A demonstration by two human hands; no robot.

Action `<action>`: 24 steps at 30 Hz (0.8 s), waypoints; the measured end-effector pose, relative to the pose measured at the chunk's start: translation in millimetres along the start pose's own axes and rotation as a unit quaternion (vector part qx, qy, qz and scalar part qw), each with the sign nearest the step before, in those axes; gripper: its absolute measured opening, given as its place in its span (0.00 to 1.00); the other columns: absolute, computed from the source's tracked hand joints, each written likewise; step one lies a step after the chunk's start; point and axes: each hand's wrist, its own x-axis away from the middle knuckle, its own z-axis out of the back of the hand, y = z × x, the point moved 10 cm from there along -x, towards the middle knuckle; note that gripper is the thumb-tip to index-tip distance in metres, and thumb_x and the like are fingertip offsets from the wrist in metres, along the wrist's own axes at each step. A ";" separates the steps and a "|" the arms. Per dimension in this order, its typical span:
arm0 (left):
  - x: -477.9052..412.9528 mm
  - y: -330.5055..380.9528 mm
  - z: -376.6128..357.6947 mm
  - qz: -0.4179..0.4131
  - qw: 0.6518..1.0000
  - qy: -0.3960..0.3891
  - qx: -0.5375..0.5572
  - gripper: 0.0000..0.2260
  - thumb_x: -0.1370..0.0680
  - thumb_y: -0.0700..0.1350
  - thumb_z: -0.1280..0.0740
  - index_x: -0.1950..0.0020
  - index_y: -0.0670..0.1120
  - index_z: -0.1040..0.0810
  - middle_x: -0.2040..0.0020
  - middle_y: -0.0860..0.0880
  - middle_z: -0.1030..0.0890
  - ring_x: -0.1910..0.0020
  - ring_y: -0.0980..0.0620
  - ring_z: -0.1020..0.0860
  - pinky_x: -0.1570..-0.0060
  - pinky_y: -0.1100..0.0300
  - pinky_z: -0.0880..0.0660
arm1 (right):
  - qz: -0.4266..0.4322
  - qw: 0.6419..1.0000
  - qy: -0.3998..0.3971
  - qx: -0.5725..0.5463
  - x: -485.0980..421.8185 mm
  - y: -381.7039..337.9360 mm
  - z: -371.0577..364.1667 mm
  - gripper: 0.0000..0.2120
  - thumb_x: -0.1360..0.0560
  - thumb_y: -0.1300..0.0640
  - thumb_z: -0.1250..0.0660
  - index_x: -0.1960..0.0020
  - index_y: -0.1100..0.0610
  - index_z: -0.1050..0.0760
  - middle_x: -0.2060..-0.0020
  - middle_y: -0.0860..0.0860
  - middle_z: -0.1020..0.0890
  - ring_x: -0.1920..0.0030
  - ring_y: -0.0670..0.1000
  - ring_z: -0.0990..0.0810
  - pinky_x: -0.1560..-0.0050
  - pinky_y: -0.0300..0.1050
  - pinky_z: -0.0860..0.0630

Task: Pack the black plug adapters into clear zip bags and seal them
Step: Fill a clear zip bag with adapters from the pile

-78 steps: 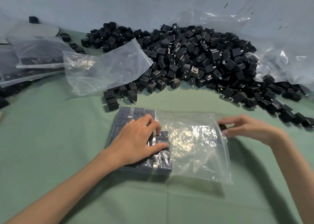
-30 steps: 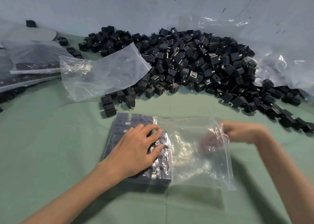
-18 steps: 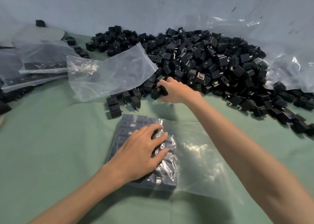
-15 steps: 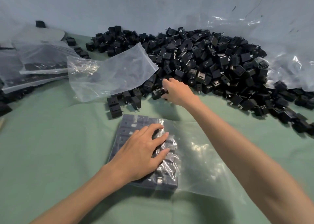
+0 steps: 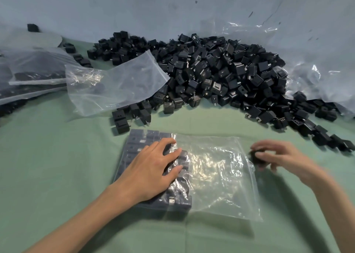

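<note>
A clear zip bag [image 5: 219, 177] lies flat on the green cloth, its mouth facing right. Rows of black plug adapters [image 5: 136, 143] fill its left part. My left hand [image 5: 153, 168] rests on top of the packed rows, fingers spread flat over the plastic. My right hand [image 5: 280, 156], blurred by motion, is at the bag's mouth and holds one black adapter [image 5: 257, 156] in its fingertips. A big heap of loose black adapters [image 5: 221, 74] lies behind the bag.
An empty clear bag [image 5: 115, 87] lies left of the heap. Filled bags [image 5: 28, 80] are stacked at the far left. Crumpled clear plastic sheeting [image 5: 317, 70] sits at the right against the blue wall. Stray adapters [image 5: 326, 135] trail to the right edge.
My right hand reached to the front of the heap, picked up an adapter and came back to the bag's mouth. My left hand stayed on the packed rows.
</note>
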 end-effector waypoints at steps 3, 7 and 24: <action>0.0 -0.1 0.6 0.002 1.000 0.001 -0.001 0.27 0.22 0.63 0.49 0.27 0.52 0.32 0.29 0.56 0.38 0.33 0.57 0.35 0.33 0.58 0.36 | 0.005 0.989 -0.139 -0.044 11.8 -8.2 -58.6 0.20 0.28 0.55 0.31 0.37 0.48 0.23 0.50 0.51 0.15 0.57 0.47 0.17 0.61 0.34 0.24; 0.4 0.2 2.5 0.003 1.000 0.004 0.006 0.28 0.23 0.64 0.50 0.27 0.52 0.32 0.28 0.55 0.38 0.32 0.56 0.35 0.31 0.56 0.35 | 0.034 0.982 -0.145 -0.117 -3.8 -18.2 -91.9 0.19 0.29 0.51 0.27 0.39 0.47 0.23 0.48 0.51 0.16 0.47 0.53 0.17 0.50 0.44 0.19; 0.6 2.1 5.1 -0.006 1.000 0.015 -0.006 0.25 0.22 0.61 0.44 0.28 0.51 0.30 0.29 0.51 0.35 0.32 0.53 0.33 0.34 0.54 0.34 | 0.213 0.973 0.012 0.087 -31.1 -84.2 -154.4 0.15 0.20 0.59 0.43 0.38 0.58 0.22 0.46 0.61 0.22 0.47 0.55 0.23 0.47 0.36 0.27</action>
